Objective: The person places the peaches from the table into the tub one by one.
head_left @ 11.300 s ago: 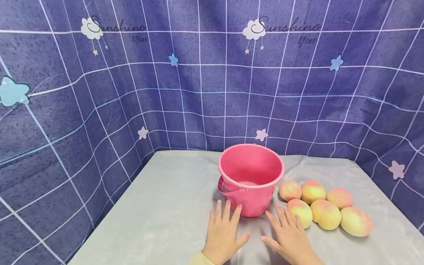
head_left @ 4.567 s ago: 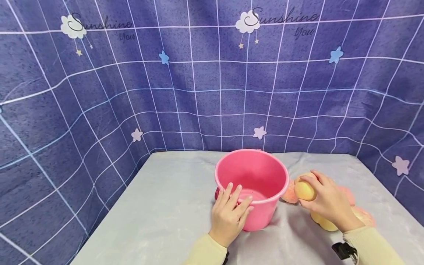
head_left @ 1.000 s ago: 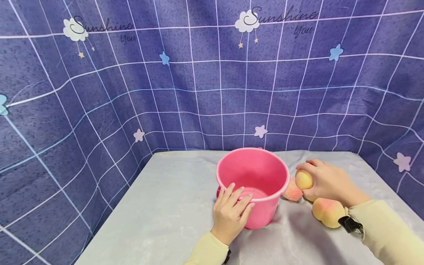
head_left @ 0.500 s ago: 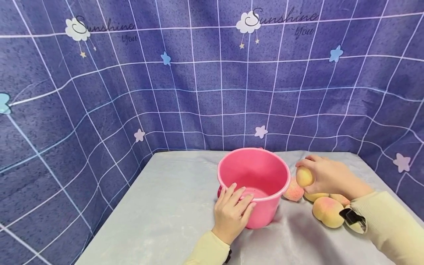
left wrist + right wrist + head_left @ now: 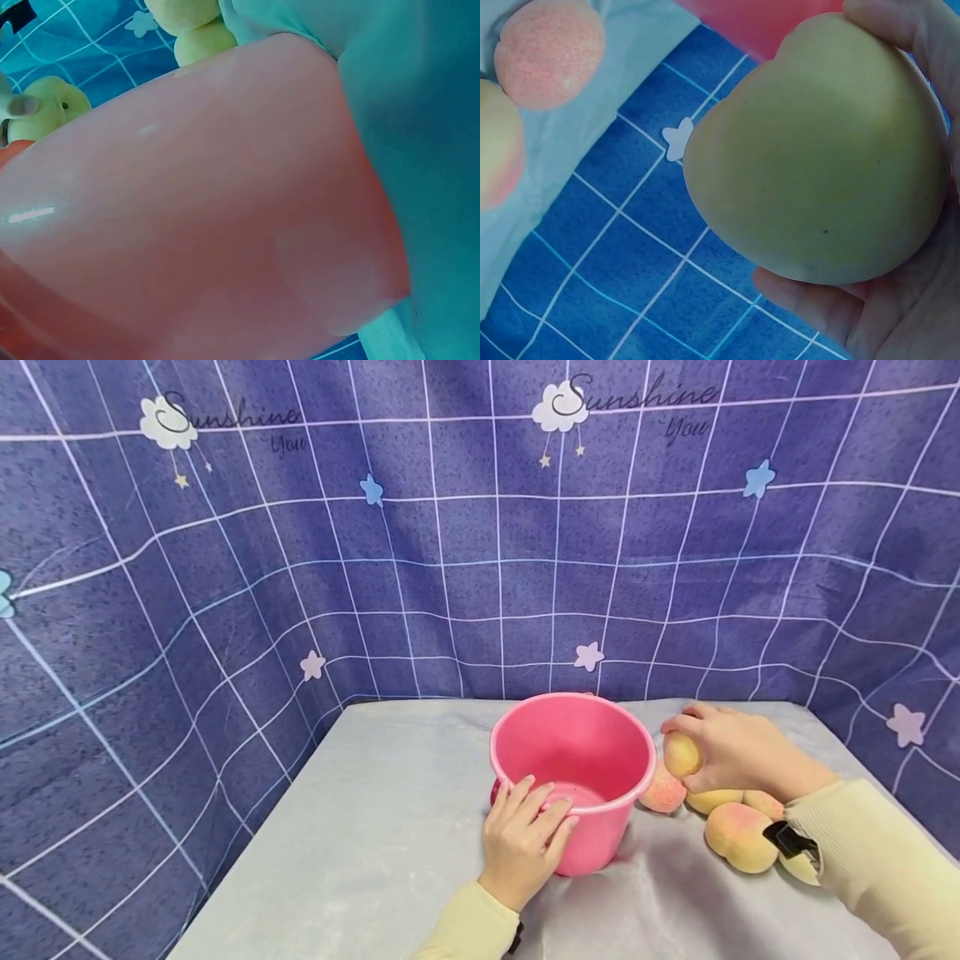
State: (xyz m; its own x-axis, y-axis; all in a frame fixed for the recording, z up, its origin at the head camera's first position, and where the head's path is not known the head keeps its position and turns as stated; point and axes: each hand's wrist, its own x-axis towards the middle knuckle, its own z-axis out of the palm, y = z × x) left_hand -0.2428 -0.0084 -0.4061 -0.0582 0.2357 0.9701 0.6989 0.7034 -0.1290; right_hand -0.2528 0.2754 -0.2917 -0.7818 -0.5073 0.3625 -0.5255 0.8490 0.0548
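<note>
My left hand [image 5: 521,843] holds the near rim of a pink plastic bucket [image 5: 592,843], fingers hooked over the edge. The bucket stands upright, and its visible inside is bare. In the left wrist view the bucket's side [image 5: 195,195] fills most of the picture. My right hand [image 5: 738,747] grips a yellow peach [image 5: 683,755] between thumb and fingers, raised just right of the bucket's rim. Close up in the right wrist view, the held peach [image 5: 817,165] looks smooth with a cleft. Below that hand lie a pink peach [image 5: 663,789] and a yellow-pink peach [image 5: 741,837].
More peaches lie partly hidden under the right forearm, one yellow [image 5: 716,800] and one pale [image 5: 802,867]. A grey cloth [image 5: 360,835] covers the table. Behind and at the sides hangs a blue gridded curtain [image 5: 450,568] with stars.
Earlier both hands lay spread on the table; since then the left took the bucket's rim and the right lifted a peach. Over the last second the right hand rose slightly and moved left.
</note>
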